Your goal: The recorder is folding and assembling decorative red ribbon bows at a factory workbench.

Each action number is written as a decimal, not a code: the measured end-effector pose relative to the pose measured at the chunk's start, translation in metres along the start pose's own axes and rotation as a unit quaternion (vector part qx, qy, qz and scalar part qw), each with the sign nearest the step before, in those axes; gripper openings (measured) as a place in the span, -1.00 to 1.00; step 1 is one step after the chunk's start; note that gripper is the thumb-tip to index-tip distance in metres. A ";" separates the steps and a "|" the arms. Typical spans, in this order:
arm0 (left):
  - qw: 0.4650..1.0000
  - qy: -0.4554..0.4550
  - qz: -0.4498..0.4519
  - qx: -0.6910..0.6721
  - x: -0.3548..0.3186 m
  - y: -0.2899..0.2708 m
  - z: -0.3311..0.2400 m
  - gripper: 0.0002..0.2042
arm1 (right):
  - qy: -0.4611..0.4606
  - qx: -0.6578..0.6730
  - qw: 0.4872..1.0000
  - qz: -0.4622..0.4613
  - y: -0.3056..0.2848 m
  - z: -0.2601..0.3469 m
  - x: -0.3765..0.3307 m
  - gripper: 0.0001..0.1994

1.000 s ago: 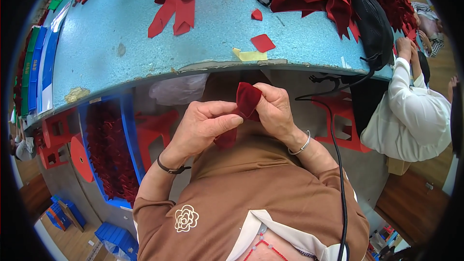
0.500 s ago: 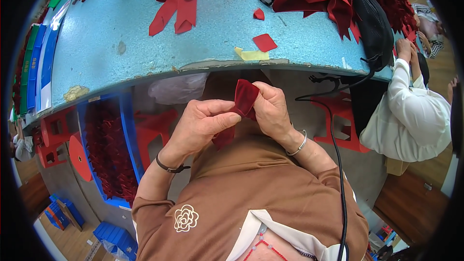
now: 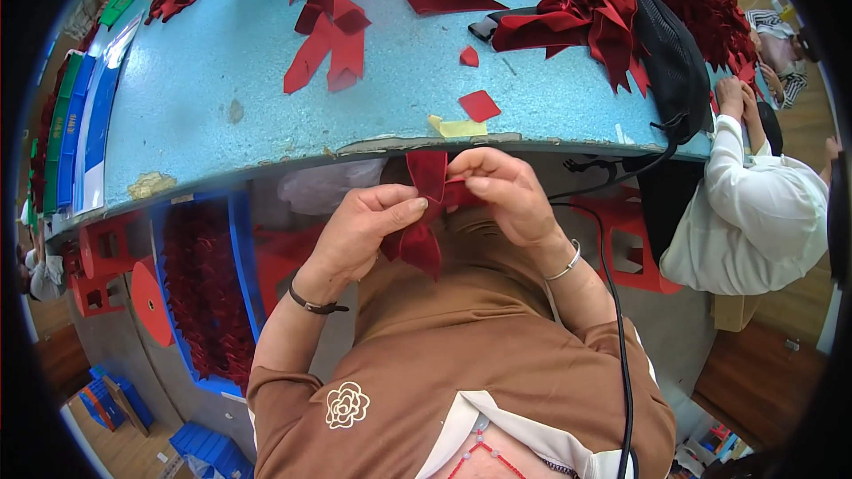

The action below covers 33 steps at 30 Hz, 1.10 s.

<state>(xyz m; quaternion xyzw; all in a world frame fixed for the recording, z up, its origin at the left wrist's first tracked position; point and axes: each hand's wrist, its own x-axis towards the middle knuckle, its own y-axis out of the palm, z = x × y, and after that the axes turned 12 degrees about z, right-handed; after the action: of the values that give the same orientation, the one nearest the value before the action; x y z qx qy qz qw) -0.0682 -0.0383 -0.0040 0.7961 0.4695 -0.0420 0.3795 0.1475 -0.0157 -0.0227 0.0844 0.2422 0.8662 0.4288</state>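
Note:
Just in front of the table edge, a dark red velvet ribbon bow (image 3: 429, 176) is between my two hands, one loop pointing up and a tail hanging below. My left hand (image 3: 366, 226) pinches the bow near its middle between thumb and fingertips. On the other side, my right hand (image 3: 512, 195) grips a red part of the bow between thumb and index finger, its other fingers curled. What lies behind the right fingers is hidden. Loose red ribbon pieces (image 3: 333, 51) with notched ends lie on the blue table (image 3: 222, 80) beyond.
A ribbon heap (image 3: 612, 22) and a black mesh bag (image 3: 670, 62) fill the right of the table. At my lower left stands a blue crate (image 3: 244, 257) of red bows. A black cable (image 3: 612, 302) runs down my right side. A co-worker (image 3: 754, 213) sits at the right.
The bow has turned and shifted slightly left, its upper loop now nearer upright. My right hand has moved a little right and its fingers have loosened from around the loop.

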 end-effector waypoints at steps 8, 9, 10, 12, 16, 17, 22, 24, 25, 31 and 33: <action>0.997 0.064 0.019 0.028 0.014 -0.013 0.000 -0.87 | 0.026 -0.057 0.991 -0.116 0.000 -0.001 -0.009 -0.78; 0.996 0.074 0.022 0.034 0.015 -0.014 0.001 -0.87 | 0.028 -0.056 0.991 -0.122 0.003 -0.003 -0.012 -0.79; 0.996 0.074 0.021 0.034 0.016 -0.013 0.001 -0.87 | 0.031 -0.055 0.994 -0.093 0.006 -0.006 -0.016 -0.81; 0.995 0.090 0.013 0.030 0.017 -0.007 0.002 -0.84 | 0.084 -0.076 0.992 -0.051 0.016 -0.007 -0.020 -0.84; 0.995 0.094 0.001 0.022 0.015 0.005 -0.003 -0.82 | 0.104 -0.063 0.993 -0.015 0.026 -0.007 -0.016 -0.86; 0.993 0.114 0.000 0.029 0.015 0.005 -0.002 -0.80 | 0.093 -0.047 0.994 -0.015 0.023 -0.009 -0.016 -0.85; 0.989 0.145 -0.012 0.031 0.017 0.002 0.003 -0.80 | 0.093 -0.012 0.995 -0.017 0.020 -0.006 -0.016 -0.84; 0.993 0.115 -0.011 0.004 0.017 -0.002 0.001 -0.80 | 0.100 0.028 0.995 -0.012 0.021 -0.008 -0.014 -0.83; 0.993 0.116 -0.011 0.003 0.017 -0.003 -0.001 -0.80 | 0.100 0.027 0.995 -0.012 0.021 -0.009 -0.014 -0.83; 0.999 0.037 -0.012 -0.035 0.017 -0.004 -0.008 -0.79 | 0.109 0.012 0.994 -0.011 0.024 -0.007 -0.014 -0.88; 0.999 0.040 0.001 -0.007 0.017 -0.007 -0.006 -0.81 | 0.134 0.041 0.990 -0.006 0.027 -0.004 -0.013 -0.88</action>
<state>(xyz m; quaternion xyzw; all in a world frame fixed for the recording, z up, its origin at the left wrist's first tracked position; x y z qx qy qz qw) -0.0660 -0.0200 -0.0106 0.7950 0.4841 -0.0068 0.3656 0.1356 -0.0411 -0.0122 -0.0166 0.3338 0.8563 0.3937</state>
